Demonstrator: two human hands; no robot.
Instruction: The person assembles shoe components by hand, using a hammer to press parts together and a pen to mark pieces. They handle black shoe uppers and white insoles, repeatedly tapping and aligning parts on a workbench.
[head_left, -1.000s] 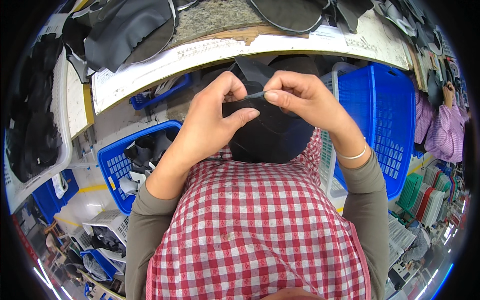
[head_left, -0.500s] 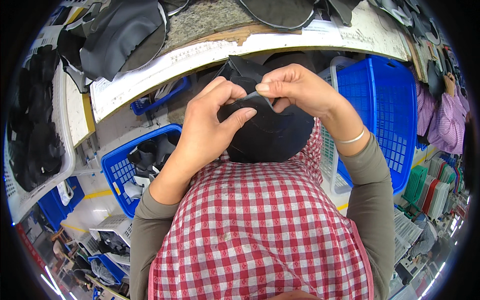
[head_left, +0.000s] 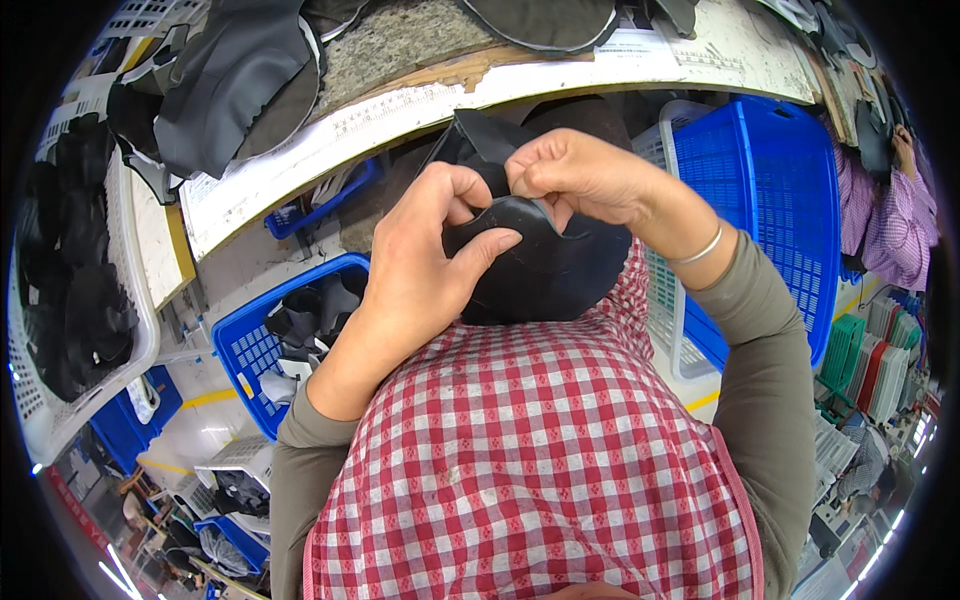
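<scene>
A black, smooth, leather-like piece (head_left: 545, 270) lies over my lap in front of the checked apron (head_left: 520, 440), its upper edge raised and curved. My left hand (head_left: 415, 260) grips that edge, thumb on the near face and fingers curled behind it. Pinched closed, my right hand (head_left: 585, 178) holds the same edge just to the right, its fingertips partly hidden. Beyond my fingers, a pointed black flap (head_left: 487, 135) stands up; I cannot tell whether it belongs to the same piece.
The worktable (head_left: 400, 118) crosses ahead, bearing dark cut pieces (head_left: 235, 90). On the left are a white basket (head_left: 145, 335) of black pieces and a blue crate (head_left: 235, 350). A tall blue crate (head_left: 790, 230) stands right, near another person's checked sleeve (head_left: 895, 240).
My right hand's fingers have curled in more tightly at the edge. Between my hands, the edge now bulges into a rounder curve. The view has shifted slightly.
</scene>
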